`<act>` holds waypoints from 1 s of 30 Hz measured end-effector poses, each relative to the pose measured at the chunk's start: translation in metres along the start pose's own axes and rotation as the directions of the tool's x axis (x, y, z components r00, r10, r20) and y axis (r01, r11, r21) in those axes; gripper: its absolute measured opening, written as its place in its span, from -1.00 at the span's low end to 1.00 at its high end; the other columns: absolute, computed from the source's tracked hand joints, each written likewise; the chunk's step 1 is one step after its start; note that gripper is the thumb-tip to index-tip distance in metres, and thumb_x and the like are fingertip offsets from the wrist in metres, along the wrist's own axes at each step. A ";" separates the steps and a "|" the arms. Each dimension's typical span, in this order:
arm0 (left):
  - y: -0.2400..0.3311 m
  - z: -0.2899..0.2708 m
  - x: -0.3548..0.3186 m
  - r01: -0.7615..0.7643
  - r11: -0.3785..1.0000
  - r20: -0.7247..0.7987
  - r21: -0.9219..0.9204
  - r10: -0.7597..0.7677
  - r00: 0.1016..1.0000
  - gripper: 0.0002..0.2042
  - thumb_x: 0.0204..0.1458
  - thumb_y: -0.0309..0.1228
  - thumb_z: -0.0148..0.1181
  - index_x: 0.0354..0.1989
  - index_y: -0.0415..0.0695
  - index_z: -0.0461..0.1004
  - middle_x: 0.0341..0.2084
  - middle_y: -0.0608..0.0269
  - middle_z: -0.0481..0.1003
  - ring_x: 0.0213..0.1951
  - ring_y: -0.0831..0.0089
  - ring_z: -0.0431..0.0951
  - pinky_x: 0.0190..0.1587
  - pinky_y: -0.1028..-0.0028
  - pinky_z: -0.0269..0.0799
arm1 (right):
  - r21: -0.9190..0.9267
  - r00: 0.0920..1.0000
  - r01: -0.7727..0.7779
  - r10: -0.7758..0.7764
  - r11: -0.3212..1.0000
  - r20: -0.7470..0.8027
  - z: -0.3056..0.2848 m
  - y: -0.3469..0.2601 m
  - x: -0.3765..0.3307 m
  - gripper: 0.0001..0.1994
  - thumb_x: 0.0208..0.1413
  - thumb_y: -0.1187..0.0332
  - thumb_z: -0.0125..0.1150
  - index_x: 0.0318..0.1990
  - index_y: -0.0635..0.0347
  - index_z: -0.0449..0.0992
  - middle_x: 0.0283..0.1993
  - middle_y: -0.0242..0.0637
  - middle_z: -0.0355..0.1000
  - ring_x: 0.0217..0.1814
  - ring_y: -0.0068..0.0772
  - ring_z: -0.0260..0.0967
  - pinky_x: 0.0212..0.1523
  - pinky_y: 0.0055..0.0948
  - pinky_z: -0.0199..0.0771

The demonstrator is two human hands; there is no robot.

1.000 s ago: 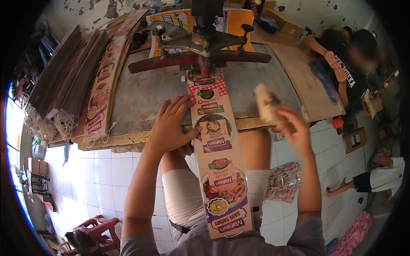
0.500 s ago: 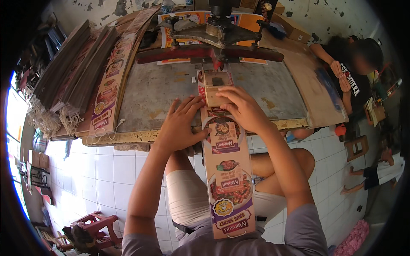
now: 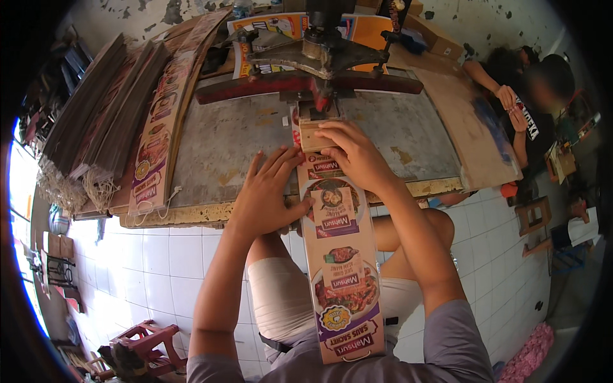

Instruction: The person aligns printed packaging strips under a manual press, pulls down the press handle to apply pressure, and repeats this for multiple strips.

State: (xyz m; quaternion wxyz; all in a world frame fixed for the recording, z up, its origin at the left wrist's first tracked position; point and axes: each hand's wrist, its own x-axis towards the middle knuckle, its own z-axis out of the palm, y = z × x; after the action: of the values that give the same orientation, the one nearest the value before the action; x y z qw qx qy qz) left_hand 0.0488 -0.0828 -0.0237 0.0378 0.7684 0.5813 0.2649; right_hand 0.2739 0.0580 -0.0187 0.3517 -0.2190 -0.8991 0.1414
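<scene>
One long flat printed strip (image 3: 341, 258), one boxy wooden block (image 3: 313, 139), two hands.
Strip: glossy, far end on scuffed grey tabletop (image 3: 220, 137), near end at torso. Left hand (image 3: 267, 195) spread, thumb over strip's left edge; right hand (image 3: 359, 156) pinching block's near end, atop strip.

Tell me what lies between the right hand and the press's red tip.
A wooden block, as the head view shows: the right hand holds its near end, and its far end appears under the press's red tip.
</scene>
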 end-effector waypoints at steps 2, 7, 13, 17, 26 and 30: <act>0.001 -0.001 0.000 0.006 1.000 0.008 0.005 -0.006 1.000 -0.21 0.08 0.01 0.42 0.45 -0.15 0.41 0.51 0.08 0.39 0.59 0.06 0.27 0.65 -0.19 -0.02 | 0.009 1.000 -0.005 0.005 1.000 -0.002 0.001 0.002 0.000 -0.61 0.25 0.55 0.39 0.23 0.22 0.59 0.36 -0.19 0.49 0.43 0.00 0.42 0.41 -0.08 0.51; 0.001 -0.002 0.001 0.006 1.000 0.014 0.011 -0.006 1.000 -0.21 0.09 0.02 0.42 0.45 -0.15 0.41 0.52 0.07 0.39 0.59 0.05 0.27 0.65 -0.19 -0.01 | 0.061 1.000 -0.024 0.025 0.998 -0.011 0.002 0.004 -0.002 -0.58 0.24 0.62 0.39 0.25 0.19 0.59 0.38 -0.21 0.50 0.47 -0.02 0.43 0.41 -0.08 0.53; 0.001 -0.002 0.000 0.011 1.000 0.015 0.001 -0.011 1.000 -0.20 0.09 0.02 0.43 0.46 -0.14 0.40 0.52 0.08 0.39 0.59 0.05 0.27 0.66 -0.20 -0.03 | 0.157 0.995 -0.085 0.093 0.984 -0.038 0.006 0.004 -0.002 -0.61 0.27 0.65 0.37 0.24 0.25 0.58 0.37 -0.19 0.51 0.37 -0.09 0.53 0.23 -0.24 0.74; 0.002 -0.002 0.000 0.023 1.000 0.020 -0.012 -0.023 1.000 -0.20 0.09 0.01 0.43 0.49 -0.09 0.39 0.52 0.09 0.38 0.59 0.06 0.27 0.66 -0.21 -0.04 | 0.154 0.992 -0.093 0.105 0.984 -0.074 0.009 0.006 -0.003 -0.64 0.26 0.60 0.41 0.19 0.28 0.59 0.34 -0.17 0.51 0.29 -0.09 0.58 0.16 -0.24 0.77; 0.001 -0.002 -0.001 0.027 1.000 0.039 0.005 -0.027 0.999 -0.20 0.10 0.01 0.42 0.49 -0.10 0.37 0.54 0.09 0.35 0.61 0.07 0.23 0.66 -0.19 -0.05 | 0.148 0.984 -0.105 0.123 0.983 -0.125 0.006 0.000 -0.004 -0.67 0.23 0.47 0.51 0.12 0.26 0.61 0.28 -0.19 0.50 0.21 -0.06 0.61 0.00 -0.17 0.76; 0.001 -0.002 -0.001 0.029 1.000 0.043 -0.003 -0.029 0.999 -0.20 0.11 0.00 0.41 0.50 -0.10 0.35 0.55 0.09 0.34 0.61 0.07 0.22 0.67 -0.18 -0.06 | 0.067 0.986 -0.095 0.103 0.993 -0.134 0.002 -0.002 -0.004 -0.66 0.24 0.47 0.51 0.13 0.26 0.62 0.25 -0.21 0.49 0.17 -0.11 0.62 -0.02 -0.24 0.78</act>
State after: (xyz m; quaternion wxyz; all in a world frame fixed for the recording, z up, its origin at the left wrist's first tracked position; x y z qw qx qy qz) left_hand 0.0480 -0.0845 -0.0219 0.0555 0.7654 0.5908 0.2490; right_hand 0.2745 0.0535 -0.0218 0.4117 -0.2621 -0.8561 0.1704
